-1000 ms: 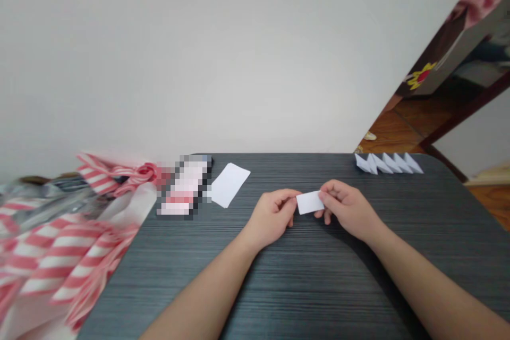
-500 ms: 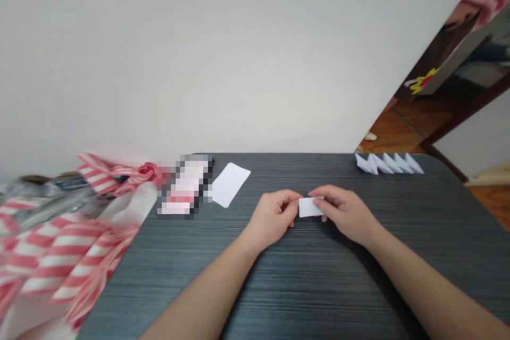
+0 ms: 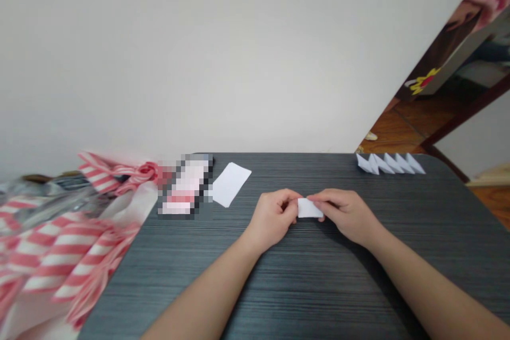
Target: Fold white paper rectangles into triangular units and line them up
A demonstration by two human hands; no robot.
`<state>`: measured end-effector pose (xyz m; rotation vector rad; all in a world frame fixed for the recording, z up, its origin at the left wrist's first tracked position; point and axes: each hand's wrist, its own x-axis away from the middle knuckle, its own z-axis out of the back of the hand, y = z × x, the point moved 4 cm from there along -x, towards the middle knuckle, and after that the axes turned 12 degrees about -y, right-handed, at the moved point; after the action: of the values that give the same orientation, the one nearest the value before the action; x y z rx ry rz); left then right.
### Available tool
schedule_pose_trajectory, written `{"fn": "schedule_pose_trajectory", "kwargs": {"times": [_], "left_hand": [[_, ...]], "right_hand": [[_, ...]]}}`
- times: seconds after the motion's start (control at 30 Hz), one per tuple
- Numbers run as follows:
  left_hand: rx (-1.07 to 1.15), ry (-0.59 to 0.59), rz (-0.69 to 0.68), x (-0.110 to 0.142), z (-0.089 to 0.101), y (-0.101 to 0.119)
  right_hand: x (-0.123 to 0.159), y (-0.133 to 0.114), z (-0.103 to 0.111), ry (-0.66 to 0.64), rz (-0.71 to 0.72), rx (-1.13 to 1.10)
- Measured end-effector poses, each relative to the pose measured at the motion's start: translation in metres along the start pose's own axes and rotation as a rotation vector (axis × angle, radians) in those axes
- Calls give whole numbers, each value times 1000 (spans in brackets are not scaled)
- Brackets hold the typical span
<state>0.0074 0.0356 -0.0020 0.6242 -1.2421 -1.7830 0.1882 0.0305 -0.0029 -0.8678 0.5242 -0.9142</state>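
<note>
Our left hand (image 3: pixel 279 215) pinches the paper (image 3: pixel 309 209) by its left edge and our right hand (image 3: pixel 338 210) pinches its upper right, presumably steadying it between them over the desk (image 3: pixel 271 292); sheets (image 3: pixel 231 184) lie left and folds (image 3: pixel 390 164) far right, likely leaving our hands room

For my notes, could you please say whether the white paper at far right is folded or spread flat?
Folded: the white paper shows angled facets and pointed zigzag peaks.

Small white paper (image 3: pixel 308 209), blank, oblong, long side crosswise, pinched between left grip (image 3: pixel 273 219) and right grip (image 3: pixel 347 216)
</note>
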Motion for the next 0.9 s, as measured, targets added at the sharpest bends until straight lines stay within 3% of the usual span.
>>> {"fn": "schedule_pose_trajectory", "kwargs": {"times": [0.23,0.53,0.73,0.9], "left_hand": [[-25,23,-2,-1,1,-1],[186,-21,8,-5,-2,-9],[-32,-63,-1,-2,-1,-1],[-47,-45,13,-2,0,-2]], "right_hand": [[0,-4,0,-6,25,56],[2,-7,2,53,54,97],[2,3,0,97,-107,9],[1,8,-4,12,-254,-97]]}}
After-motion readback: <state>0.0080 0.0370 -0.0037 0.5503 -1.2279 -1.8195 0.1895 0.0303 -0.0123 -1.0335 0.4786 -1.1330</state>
